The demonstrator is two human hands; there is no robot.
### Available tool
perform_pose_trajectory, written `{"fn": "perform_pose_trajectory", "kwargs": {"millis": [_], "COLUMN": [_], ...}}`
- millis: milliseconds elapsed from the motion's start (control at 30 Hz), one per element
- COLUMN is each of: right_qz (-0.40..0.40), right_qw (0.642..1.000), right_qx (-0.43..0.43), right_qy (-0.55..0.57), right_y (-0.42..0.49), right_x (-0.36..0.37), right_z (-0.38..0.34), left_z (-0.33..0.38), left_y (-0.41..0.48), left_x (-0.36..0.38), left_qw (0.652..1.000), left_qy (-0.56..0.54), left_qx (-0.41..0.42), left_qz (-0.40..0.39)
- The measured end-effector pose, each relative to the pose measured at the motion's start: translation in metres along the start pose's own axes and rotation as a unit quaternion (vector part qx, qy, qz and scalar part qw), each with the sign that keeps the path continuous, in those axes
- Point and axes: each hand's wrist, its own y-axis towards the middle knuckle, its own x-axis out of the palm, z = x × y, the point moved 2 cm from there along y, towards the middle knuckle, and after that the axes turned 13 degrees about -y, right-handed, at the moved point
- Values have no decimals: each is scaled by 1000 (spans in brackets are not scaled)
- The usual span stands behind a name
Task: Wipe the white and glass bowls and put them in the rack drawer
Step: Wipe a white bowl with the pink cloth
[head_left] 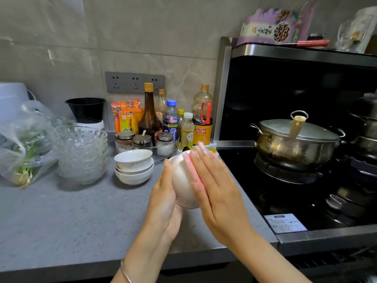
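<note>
A white bowl (183,180) is held tilted above the right end of the tabletop (81,221), cupped from the left and beneath by the left hand (165,205). The right hand (214,184) is laid flat on it, fingers straight; a cloth (212,149) is glimpsed past the fingertips. A stack of white bowls (133,166) and a stack of glass bowls (81,152) are set further left.

Both bare forearms reach in over the bench's front edge and meet near its right edge. The left grip (165,203), palm facing right, cups the white bowl (181,180) from the left, thumb straight up its side, other fingers hidden behind it. The right grip (216,184) lies flat on the bowl's right side, fingers straight and together. A thin bangle (125,272) circles the left wrist.
</note>
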Motion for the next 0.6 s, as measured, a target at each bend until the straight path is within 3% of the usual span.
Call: {"fn": "perform_pose_trajectory", "kwargs": {"millis": [167, 300, 467, 600], "right_qz": [6, 27, -34, 0], "right_qw": [1000, 995, 999, 997], "right_qx": [5, -26, 31, 54], "right_qy": [-6, -96, 9, 57], "right_y": [-16, -13, 1, -16], "right_x": [11, 9, 7, 13], "right_z": [-12, -16, 4, 2], "left_z": [-1, -8, -1, -2], "left_y": [3, -1, 2, 7], "left_x": [1, 4, -1, -9], "left_qw": [996, 998, 1000, 998], "left_qy": [-60, -30, -10, -41], "left_qx": [-36, -55, -28, -33], "left_qz": [60, 7, -2, 41]}}
